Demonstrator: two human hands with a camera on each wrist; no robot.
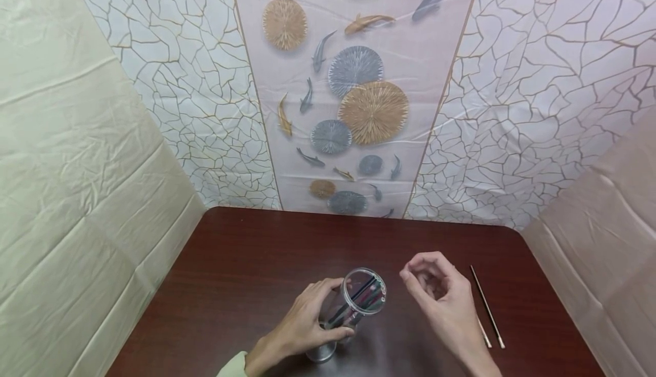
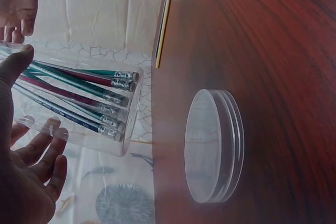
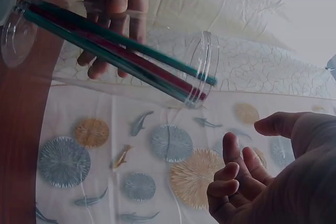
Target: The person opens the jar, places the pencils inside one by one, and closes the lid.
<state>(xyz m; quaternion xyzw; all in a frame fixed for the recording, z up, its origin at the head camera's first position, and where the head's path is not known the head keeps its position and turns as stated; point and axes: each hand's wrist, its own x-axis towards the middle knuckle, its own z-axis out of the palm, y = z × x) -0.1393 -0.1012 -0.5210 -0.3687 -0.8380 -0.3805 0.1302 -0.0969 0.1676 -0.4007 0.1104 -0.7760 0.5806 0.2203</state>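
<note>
My left hand (image 1: 312,320) grips a clear plastic jar (image 1: 364,310) round its side, thumb and fingers on opposite walls. The jar is tilted, its open mouth leaning toward my right hand. Inside, several green, maroon and dark blue pencils (image 2: 79,95) lie slantwise with their eraser ends at the bottom. My right hand (image 1: 443,300) hovers beside the mouth, holding nothing, with fingers loosely bent and thumb apart from them in the right wrist view. Beneath the jar, a clear round lid (image 2: 215,145) lies on the table.
Two pencils (image 1: 487,306) lie side by side on the dark red-brown table (image 1: 246,263), right of my right hand and partly hidden by it. A patterned cloth (image 1: 348,103) with fish and round motifs hangs behind the table, with plain cloth (image 1: 87,195) along the sides.
</note>
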